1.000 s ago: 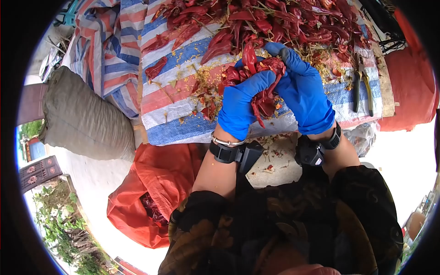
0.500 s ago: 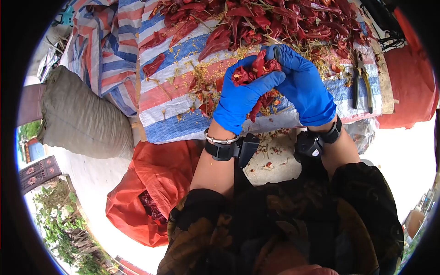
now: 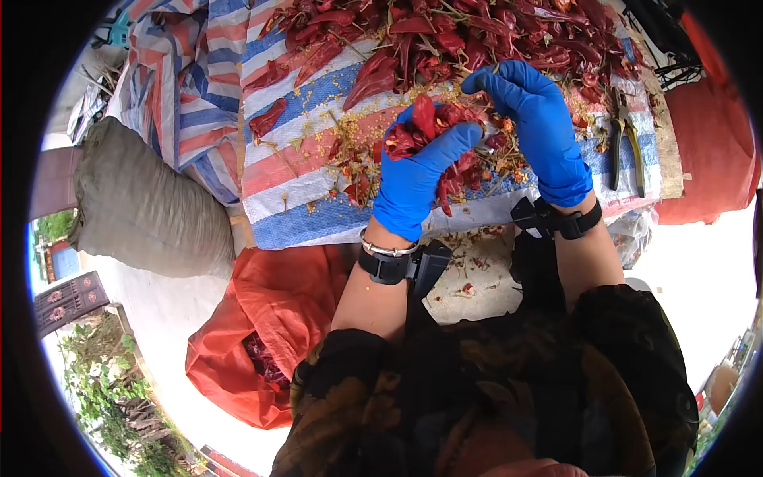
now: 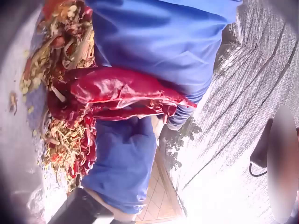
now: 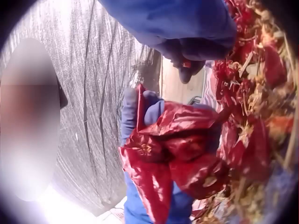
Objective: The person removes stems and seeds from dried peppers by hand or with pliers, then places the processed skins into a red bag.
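Several dried red chili peppers (image 3: 424,117) sit bunched in the blue-gloved left hand (image 3: 417,179), whose thumb lies across them. In the right wrist view, their wrinkled skins (image 5: 189,144) stick out between the fingers. Up and to the right, the blue-gloved right hand (image 3: 536,119) is apart from the bunch, its fingers curled. A small reddish chili piece (image 5: 187,64) shows at its fingertips. Beyond both hands lies a big heap of dried chilies (image 3: 477,40). Yellow seeds and stem scraps (image 5: 254,88) are strewn beneath and around them.
A striped woven sheet (image 3: 274,226) covers the table. Pliers-like cutters (image 3: 628,147) with dark and yellow handles lie at the right. A full grey-green sack (image 3: 151,203) stands at left, and an open red bag (image 3: 238,350) holding chilies sits below the table's front edge.
The hands were together at the chili bunch; the right hand has drawn away up and to the right. The left hand stays in nearly the same place with the chilies.
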Tool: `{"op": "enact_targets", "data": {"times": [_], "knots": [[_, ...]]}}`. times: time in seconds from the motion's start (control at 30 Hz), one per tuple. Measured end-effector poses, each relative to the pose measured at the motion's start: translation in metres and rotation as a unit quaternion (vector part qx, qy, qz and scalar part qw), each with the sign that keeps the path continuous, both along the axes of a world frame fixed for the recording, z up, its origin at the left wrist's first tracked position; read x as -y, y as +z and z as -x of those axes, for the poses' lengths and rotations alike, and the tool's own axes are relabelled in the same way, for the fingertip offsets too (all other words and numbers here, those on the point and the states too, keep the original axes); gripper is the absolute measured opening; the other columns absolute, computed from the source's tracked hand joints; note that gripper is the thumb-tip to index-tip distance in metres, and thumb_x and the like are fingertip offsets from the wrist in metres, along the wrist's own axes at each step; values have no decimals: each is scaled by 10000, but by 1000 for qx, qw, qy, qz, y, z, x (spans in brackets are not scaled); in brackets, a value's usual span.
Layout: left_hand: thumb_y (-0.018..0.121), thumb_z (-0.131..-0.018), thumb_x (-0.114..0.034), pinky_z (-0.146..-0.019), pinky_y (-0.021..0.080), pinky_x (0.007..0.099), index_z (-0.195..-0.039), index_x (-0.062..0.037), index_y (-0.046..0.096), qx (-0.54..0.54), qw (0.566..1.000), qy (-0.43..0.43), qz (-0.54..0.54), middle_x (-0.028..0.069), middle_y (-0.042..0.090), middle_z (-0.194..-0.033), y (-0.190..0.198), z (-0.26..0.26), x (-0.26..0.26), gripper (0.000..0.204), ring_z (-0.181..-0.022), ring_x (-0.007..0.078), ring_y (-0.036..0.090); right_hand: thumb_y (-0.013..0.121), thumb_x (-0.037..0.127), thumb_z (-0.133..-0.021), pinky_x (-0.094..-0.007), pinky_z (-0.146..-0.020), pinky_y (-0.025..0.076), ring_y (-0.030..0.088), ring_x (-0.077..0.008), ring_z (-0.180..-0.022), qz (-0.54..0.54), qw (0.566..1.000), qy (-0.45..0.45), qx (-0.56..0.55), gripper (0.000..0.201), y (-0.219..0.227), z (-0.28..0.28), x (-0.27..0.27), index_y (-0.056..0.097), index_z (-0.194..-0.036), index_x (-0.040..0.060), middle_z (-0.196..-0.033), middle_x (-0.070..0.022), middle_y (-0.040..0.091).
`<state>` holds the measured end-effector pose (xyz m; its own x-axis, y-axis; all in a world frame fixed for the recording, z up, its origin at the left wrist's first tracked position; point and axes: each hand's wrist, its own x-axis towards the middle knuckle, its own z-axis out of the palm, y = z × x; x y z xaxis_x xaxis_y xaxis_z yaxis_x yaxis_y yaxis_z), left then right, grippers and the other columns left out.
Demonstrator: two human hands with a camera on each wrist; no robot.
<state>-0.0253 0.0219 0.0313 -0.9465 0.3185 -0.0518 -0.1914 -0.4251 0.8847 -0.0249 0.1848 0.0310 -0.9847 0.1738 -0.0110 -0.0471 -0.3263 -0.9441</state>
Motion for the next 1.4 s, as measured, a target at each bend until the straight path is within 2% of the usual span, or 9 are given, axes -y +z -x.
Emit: {"op": "enact_targets", "data": {"times": [0.1, 0.23, 0.47, 0.57, 0.7, 0.77, 0.87, 1.0, 1.4], "knots": [[728, -710, -92, -690, 466, 238, -952, -45, 603, 32, 991, 131, -10, 5, 610, -837, -1, 29, 26, 276, -752, 90, 570, 649, 229, -763, -278, -674, 465, 604, -220, -822, -519, 852, -52, -51, 222, -8, -1, -15, 656, -841, 21, -997, -180, 608], [740, -702, -116, -747, 468, 248, -1004, -18, 587, -25, 984, 154, 88, 24, 597, -939, -19, 54, 44, 353, -816, 116, 568, 716, 308, -669, -389, -813, 454, 568, -305, -989, -730, 673, -115, -29, 326, -4, -6, -18, 663, -838, 34, -1129, -244, 539], [766, -597, -243, -906, 405, 424, -894, -20, 621, -169, 866, 176, 437, 199, 490, -1207, -57, 75, 26, 398, -1076, 347, 494, 706, 292, -685, -426, -891, 395, 514, -303, -1088, -717, 680, -117, -101, 321, 4, 1, -9, 658, -866, 31, -853, -146, 639], [798, -607, -256, -755, 478, 291, -1002, 49, 574, -240, 689, 161, 664, 111, 602, -990, -42, 69, 17, 547, -878, 170, 570, 693, 279, -705, -441, -907, 377, 510, -310, -1092, -699, 699, -106, -106, 327, 6, 3, -9, 649, -916, 34, -830, -127, 636], [785, -633, -225, -743, 477, 286, -978, 37, 587, -271, 667, 205, 663, 97, 613, -962, -44, 69, 20, 476, -858, 156, 574, 697, 256, -704, -418, -879, 407, 524, -309, -1066, -700, 698, -101, -111, 336, 5, 4, -10, 641, -953, 37, -900, -134, 630], [783, -607, -196, -836, 440, 354, -908, -25, 602, -188, 869, 237, 391, 144, 553, -1053, -52, 71, 25, 390, -951, 267, 542, 699, 224, -718, -371, -830, 441, 545, -298, -1020, -629, 757, -132, -117, 316, -2, 6, -11, 638, -978, 54, -973, -138, 614], [795, -602, -102, -833, 431, 307, -905, -25, 581, -231, 926, 205, 219, 91, 551, -1008, -43, 60, 20, 379, -931, 203, 533, 698, 198, -738, -292, -767, 453, 566, -235, -922, -495, 846, -118, -159, 309, 1, 5, -3, 628, -1015, 78, -996, -104, 587], [759, -640, -38, -781, 453, 252, -948, -34, 579, -234, 942, 86, 224, 26, 591, -938, -28, 44, 10, 356, -839, 96, 547, 668, 146, -781, -229, -718, 423, 505, -104, -806, -260, 956, -47, -125, 305, 12, -2, 11, 605, -1077, 100, -913, -14, 511], [725, -668, -17, -740, 457, 252, -959, -53, 560, -67, 991, -35, 108, 24, 585, -897, -7, 20, 2, 336, -804, 107, 551, 584, 39, -816, -218, -681, 438, 534, -96, -701, -163, 983, -48, -76, 106, 7, -7, 15, 637, -908, 37, -733, 8, 580]]}}
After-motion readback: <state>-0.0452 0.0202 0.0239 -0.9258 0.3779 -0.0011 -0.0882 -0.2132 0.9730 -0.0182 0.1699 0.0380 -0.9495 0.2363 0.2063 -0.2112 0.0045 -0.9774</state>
